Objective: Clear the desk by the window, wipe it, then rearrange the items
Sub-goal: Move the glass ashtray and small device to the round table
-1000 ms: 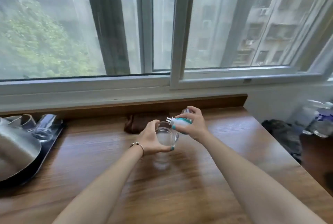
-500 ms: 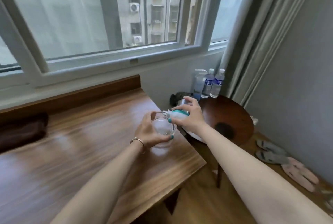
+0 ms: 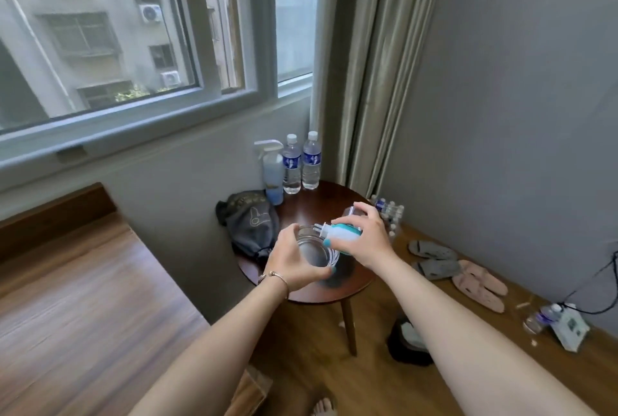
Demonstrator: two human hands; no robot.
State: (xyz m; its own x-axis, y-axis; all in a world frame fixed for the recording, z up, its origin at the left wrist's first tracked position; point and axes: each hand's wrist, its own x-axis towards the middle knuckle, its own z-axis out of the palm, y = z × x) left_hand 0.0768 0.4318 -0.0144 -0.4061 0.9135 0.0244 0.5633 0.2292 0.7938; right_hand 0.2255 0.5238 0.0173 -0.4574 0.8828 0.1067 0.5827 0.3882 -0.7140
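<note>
- A large window [image 3: 100, 48] shows grey daylight and apartment blocks.
- Beige curtains [image 3: 378, 64] hang in the corner beside a grey wall [image 3: 518, 98].
- A round dark side table [image 3: 334, 201] stands on the wooden floor [image 3: 485, 365].
- The wooden worktop [image 3: 83, 298] sits lower left.

Your left hand [image 3: 296, 260] wears a metallic bracelet [image 3: 276, 277] and teal nail polish. The glass bowl [image 3: 314, 250] is clear. The plug-in device [image 3: 341, 233] is white and teal. The round counter [image 3: 321, 205] is dark red-brown; the desk counter [image 3: 83, 288] shows mid-brown woodgrain. Bottles [image 3: 301, 161] carry blue labels. Slippers [image 3: 481, 283] are pink.
</note>
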